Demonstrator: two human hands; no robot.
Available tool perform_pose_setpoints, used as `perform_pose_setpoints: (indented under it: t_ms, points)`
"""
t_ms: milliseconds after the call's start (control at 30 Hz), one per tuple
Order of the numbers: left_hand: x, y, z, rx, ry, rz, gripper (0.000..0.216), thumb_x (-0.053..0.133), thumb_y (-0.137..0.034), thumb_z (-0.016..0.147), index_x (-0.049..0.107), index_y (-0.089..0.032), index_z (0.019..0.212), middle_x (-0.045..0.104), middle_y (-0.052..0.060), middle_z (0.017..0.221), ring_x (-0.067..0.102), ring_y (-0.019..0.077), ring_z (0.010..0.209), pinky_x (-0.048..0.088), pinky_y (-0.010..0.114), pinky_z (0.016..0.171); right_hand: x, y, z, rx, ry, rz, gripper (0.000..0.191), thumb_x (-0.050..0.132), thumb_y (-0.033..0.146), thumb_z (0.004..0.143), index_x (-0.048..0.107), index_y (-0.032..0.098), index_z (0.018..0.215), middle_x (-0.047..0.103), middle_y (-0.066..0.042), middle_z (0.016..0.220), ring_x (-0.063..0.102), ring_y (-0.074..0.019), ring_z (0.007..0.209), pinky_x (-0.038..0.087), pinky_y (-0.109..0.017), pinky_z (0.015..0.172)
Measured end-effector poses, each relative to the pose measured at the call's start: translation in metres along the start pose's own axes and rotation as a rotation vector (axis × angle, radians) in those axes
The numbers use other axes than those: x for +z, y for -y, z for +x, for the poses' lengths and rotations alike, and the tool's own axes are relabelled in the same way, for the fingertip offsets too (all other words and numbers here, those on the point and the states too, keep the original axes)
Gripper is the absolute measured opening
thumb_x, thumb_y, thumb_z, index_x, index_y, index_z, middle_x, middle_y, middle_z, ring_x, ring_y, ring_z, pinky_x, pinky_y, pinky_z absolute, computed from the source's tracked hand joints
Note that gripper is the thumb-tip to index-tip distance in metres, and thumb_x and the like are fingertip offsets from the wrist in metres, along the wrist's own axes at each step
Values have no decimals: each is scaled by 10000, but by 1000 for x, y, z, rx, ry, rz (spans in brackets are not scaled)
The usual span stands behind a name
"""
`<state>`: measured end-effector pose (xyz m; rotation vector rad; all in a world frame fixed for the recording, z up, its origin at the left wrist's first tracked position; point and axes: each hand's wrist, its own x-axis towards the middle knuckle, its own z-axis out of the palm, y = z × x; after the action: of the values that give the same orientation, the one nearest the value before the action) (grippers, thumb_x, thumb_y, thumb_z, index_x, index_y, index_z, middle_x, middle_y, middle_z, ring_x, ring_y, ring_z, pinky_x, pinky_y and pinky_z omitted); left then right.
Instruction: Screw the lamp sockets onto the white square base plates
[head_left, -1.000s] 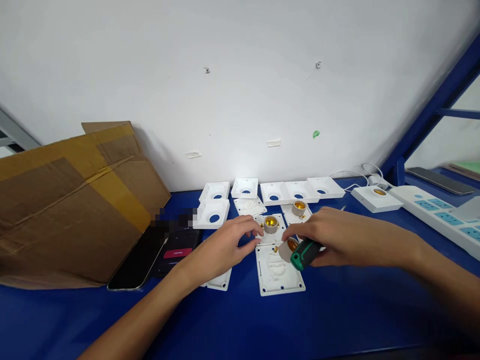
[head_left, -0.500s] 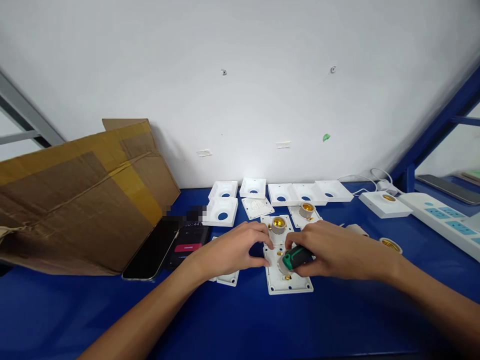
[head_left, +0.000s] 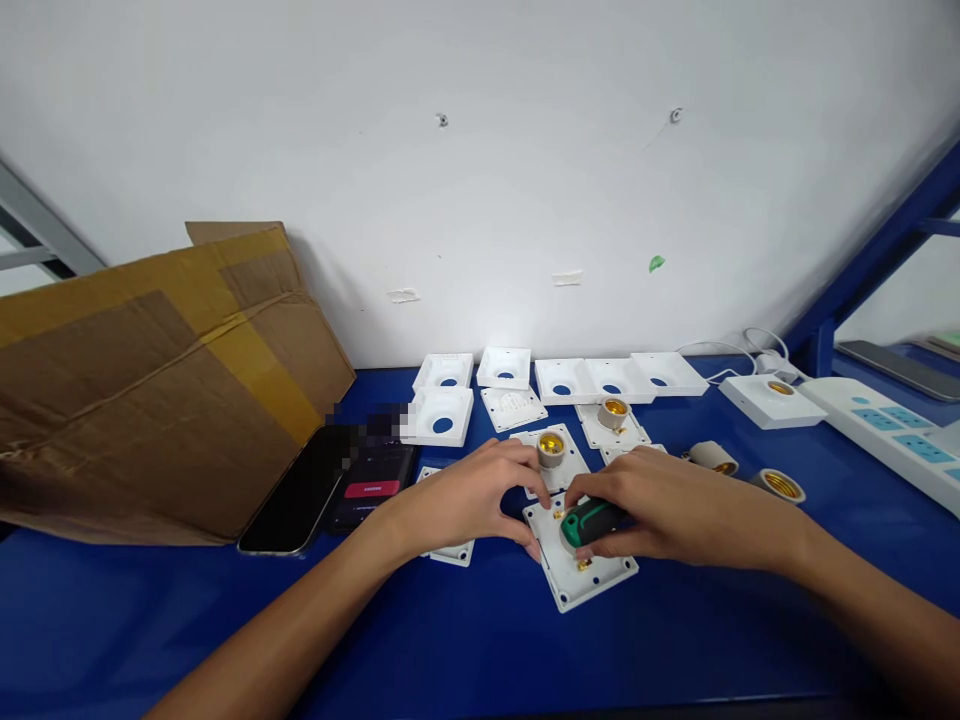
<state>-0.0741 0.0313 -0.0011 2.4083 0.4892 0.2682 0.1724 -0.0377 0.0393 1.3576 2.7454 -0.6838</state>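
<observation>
My right hand (head_left: 637, 505) is closed round a green-and-black screwdriver (head_left: 594, 522), its handle standing over the middle of a white lamp holder base plate (head_left: 574, 590). The screwdriver's tip is hidden below the handle. Brass terminals show on the plate beside it. My left hand (head_left: 487, 500) grips the same plate's left side, fingertips at the top left and thumb on the left edge. Just behind lies another white base plate (head_left: 570, 470) carrying a lamp socket (head_left: 551, 450) with a brass-coloured inside.
White square covers (head_left: 442, 417) with round holes line the wall. Loose lamp sockets (head_left: 780, 486) lie to the right, near an assembled lamp holder (head_left: 772, 402) and a power strip (head_left: 892, 435). Two phones (head_left: 300, 495) and a cardboard box (head_left: 165, 400) stand at left.
The plate under my hands has turned, its near end swinging right, and sits apart from the plate behind. My right hand still holds the screwdriver. The view has shifted slightly.
</observation>
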Motion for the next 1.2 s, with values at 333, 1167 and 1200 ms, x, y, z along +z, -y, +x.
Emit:
perform_pose_setpoints:
  t_ms: [333,1167,1200]
  points:
    - [8,-2,3,56,-41,71,319,891,-474,804,744,-200,879,633,38,1045,605,252,1060,413,397,1035,-2,-3,-6,-65,15,72,212,647,420,1017,738,284,1152,790,-10,906,741,-241,826,416,-344,705]
    - [12,0,7,44,-88,65,294,912,-396,789,720,-200,895,637,18,994,598,228,987,418,382,1012,-6,-16,-13,12,31,74,280,670,430,999,698,320,1254,796,-22,962,756,-264,874,462,-338,744]
    - [12,1,7,46,-90,69,294,915,-388,788,721,-200,902,636,18,998,598,227,987,419,378,1008,-6,-16,-13,10,30,74,275,667,411,1000,697,317,1257,796,-23,960,756,-264,875,460,-340,744]
